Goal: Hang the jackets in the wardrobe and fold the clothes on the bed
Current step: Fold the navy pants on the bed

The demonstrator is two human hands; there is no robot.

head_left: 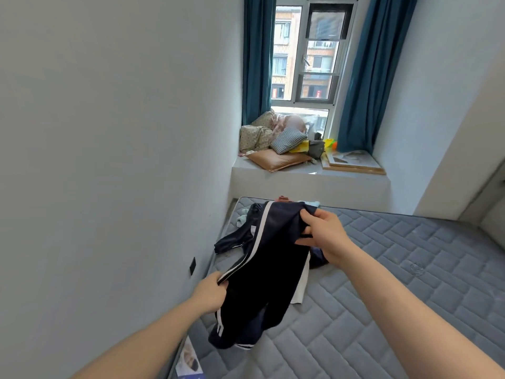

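The person is holding a dark navy garment [269,258] with white side stripes up over the bed [382,269], close to the wall. The left hand [210,294] is pinching the striped edge low down, fingers curled round the cloth, and the right hand [325,236] is gripping the upper edge, thumb on top and fingers tucked under. The lower end of the garment is drooping onto the mattress, and a heap of other clothes [246,222] is lying just behind it at the head of the bed, with something white [300,285] partly under it.

It looks like track trousers or a sports jacket, though the bunching is making that hard to tell. To do this step well, the hands should be moving apart along one edge until the cloth is hanging flat and its shape is plain. If it is a jacket, it belongs on a hanger; if not, it should be laid on the bare quilted part of the bed, away from the heap, stripes lined up, before the first fold. Lifting it higher would stop the hem dragging.
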